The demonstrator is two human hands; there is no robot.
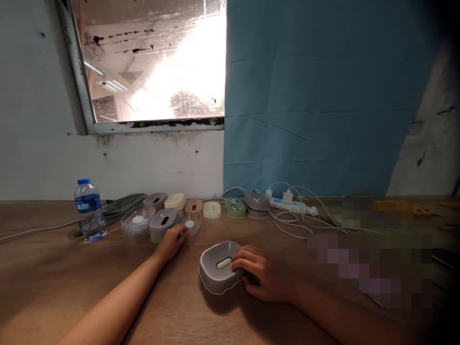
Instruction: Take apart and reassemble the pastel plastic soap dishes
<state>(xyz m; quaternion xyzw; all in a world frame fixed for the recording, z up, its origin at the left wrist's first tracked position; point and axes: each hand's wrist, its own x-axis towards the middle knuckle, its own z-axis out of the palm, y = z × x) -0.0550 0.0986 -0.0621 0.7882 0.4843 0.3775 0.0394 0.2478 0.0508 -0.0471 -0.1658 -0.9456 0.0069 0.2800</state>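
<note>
My right hand (257, 273) grips the right side of a greyish-mauve oval plastic box (212, 275), its fingers on the rim and thumb low at the side. The box is tilted slightly, and a pale oblong piece shows in its central slot. Further back on the left, my left hand (172, 243) has its fingers curled at the near edge of a clear plastic lid (194, 226) with a white round spot. Just beside that hand stands a grey slotted box (163, 221) with a greenish base. The left fingertips are partly hidden.
Stacked clear lids (134, 227), cream pieces (175, 201), a tan box (194, 207), a green box (235, 208) and grey boxes (257, 201) line the back. A water bottle (89, 213) stands left. A power strip (287, 205) with looping white cables lies right of the boxes.
</note>
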